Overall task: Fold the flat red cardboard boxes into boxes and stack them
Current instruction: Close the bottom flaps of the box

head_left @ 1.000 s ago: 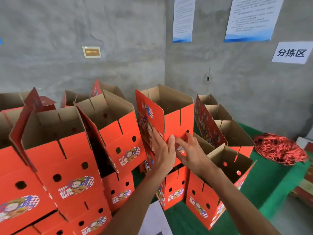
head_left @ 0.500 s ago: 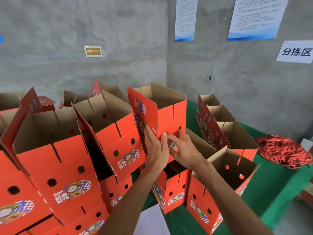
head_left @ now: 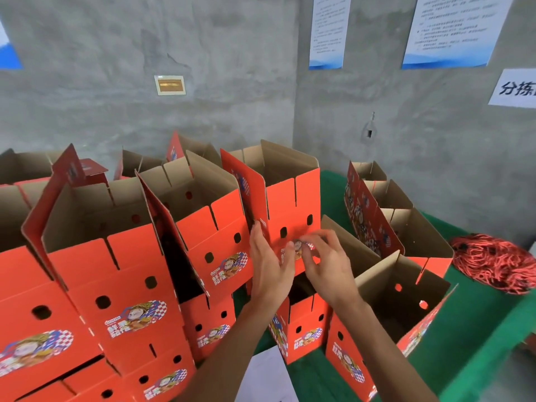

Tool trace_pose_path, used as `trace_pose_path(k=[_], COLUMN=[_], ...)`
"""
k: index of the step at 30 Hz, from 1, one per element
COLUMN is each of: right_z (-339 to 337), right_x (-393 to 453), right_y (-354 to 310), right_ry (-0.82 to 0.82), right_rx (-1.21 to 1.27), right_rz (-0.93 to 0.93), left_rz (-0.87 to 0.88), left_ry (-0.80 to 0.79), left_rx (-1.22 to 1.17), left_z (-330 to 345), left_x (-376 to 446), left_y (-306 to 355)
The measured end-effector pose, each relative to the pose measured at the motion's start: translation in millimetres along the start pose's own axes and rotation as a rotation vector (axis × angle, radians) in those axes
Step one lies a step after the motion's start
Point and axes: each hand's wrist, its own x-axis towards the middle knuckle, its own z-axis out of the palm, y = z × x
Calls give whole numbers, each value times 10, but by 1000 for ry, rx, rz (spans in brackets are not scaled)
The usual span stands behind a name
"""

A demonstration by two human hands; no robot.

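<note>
One upright red box (head_left: 293,204) atop stack, my left hand (head_left: 268,268) flat against it, my right hand (head_left: 327,262) loosely curled, fingertips touching it, one red cord heap (head_left: 496,262).

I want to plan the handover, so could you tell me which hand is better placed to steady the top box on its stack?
Left: the left hand lies flat against the top box; the right hand hovers, fingers loosely curled.
</note>
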Motion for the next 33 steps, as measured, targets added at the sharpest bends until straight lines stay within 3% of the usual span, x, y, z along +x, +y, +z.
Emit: trace_pose_path(k=[7, 11, 15, 18, 26, 33], right_z=[676, 1058, 1401, 1726, 2923, 4116], right_x=[49, 26, -223, -507, -1273, -2029], right_y=[316, 228, -264, -688, -1946, -3112], right_ry=[146, 205, 188, 73, -202, -229], right_rx=[73, 188, 384, 522, 612, 705], right_rz=[-78, -177, -292, -301, -460, -484], left_rz=[-12, -79, -132, -186, -301, -338], left_ry=[-14, 85, 191, 276, 543, 613], left_rx=[30, -15, -47, -27, 69, 113], left_z=[-386, -1001, -1892, -2634, -4505, -6257], left_x=[-187, -354, -690, -1022, -1774, -2197], left_y=[-71, -112, -331, -546, -1079, -1571])
